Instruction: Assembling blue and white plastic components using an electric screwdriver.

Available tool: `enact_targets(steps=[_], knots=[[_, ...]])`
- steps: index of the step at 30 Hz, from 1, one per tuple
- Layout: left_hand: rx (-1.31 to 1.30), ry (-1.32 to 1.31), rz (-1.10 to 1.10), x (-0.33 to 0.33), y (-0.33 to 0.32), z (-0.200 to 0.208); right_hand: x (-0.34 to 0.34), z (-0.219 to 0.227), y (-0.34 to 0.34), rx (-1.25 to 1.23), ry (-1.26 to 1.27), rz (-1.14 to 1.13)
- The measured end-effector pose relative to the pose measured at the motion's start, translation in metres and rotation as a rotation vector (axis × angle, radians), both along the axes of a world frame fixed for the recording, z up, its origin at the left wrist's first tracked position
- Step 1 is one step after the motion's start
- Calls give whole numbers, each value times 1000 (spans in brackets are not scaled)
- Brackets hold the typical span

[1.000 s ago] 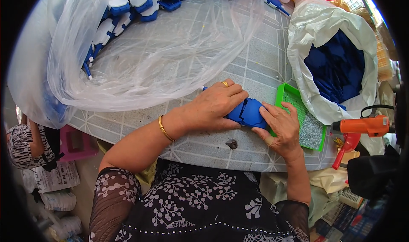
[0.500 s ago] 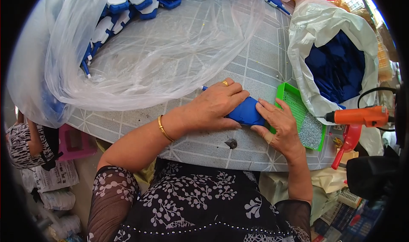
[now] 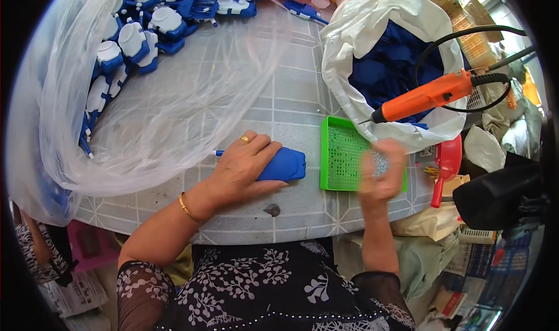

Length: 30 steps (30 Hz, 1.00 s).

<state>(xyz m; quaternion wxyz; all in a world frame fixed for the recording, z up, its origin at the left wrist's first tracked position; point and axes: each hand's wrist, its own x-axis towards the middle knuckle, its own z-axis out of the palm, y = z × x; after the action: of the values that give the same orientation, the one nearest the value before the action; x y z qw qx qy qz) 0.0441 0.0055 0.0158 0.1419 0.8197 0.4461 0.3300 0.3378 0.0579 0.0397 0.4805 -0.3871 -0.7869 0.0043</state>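
While the left hand (image 3: 244, 165) is holding a blue casing (image 3: 286, 163) flat on the grey table (image 3: 233, 220), its thumb is standing apart from its fingers. At the casing's three o'clock, the blurred right hand (image 3: 384, 171) is hovering at the green tray (image 3: 324, 156); whether its fingers are pinching anything, I cannot tell. An orange screwdriver (image 3: 428, 95) is hanging at that hand's one o'clock.

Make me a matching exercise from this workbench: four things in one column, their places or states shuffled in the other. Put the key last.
Things
1. blue plastic casing
2. orange electric screwdriver
3. green tray
4. white sack

Places or states
A. open-mouthed, with dark-blue pieces inside
B. under the blurred right hand, with small silvery bits in it
C. gripped by the left hand
D. tip pointing left, black cord at its other end

Pairs: 1-C, 2-D, 3-B, 4-A
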Motion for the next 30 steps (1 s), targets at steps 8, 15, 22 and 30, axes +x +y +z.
enact_targets(steps=[8,15,22,30], knots=[[-14,1,-25,2,4,-2,8,49,75,-455,612,257],[41,4,-32,3,6,-3,16,44,66,-430,538,356],[40,-1,-16,2,6,-2,-9,56,39,-409,816,292],[-2,4,-25,2,7,-4,-32,19,31,-637,939,372]])
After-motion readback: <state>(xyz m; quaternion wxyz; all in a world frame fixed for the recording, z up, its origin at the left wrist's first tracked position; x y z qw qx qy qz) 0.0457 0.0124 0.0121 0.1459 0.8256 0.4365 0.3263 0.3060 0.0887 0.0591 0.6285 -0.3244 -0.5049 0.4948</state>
